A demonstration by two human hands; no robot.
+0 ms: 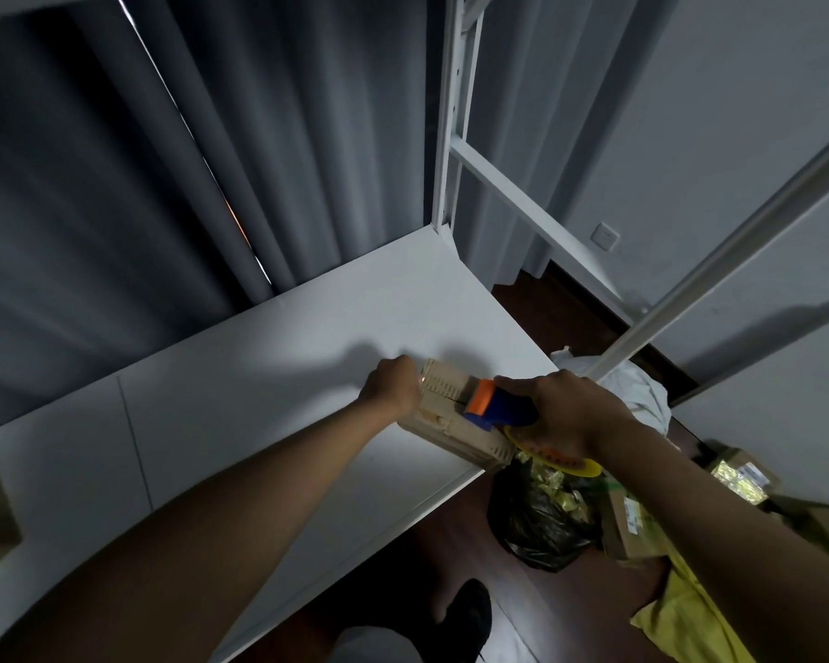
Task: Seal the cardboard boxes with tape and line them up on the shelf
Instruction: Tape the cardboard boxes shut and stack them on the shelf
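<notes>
A small tan cardboard box (443, 425) lies on the white shelf board (259, 399), close to its front right edge. My left hand (393, 387) grips the box's far left end. My right hand (563, 411) grips a tape dispenser (496, 409) with a blue body, an orange front and a yellow disc. Its orange front rests on top of the box, over the middle seam. The tape itself is hard to make out.
White shelf posts (451, 112) rise at the back right corner. On the floor to the right lie a black plastic bag (542, 519), another cardboard box (630, 523), a taped parcel (742, 476) and white cloth (637, 394). My shoe (470, 614) is below the shelf edge. Grey curtains hang behind.
</notes>
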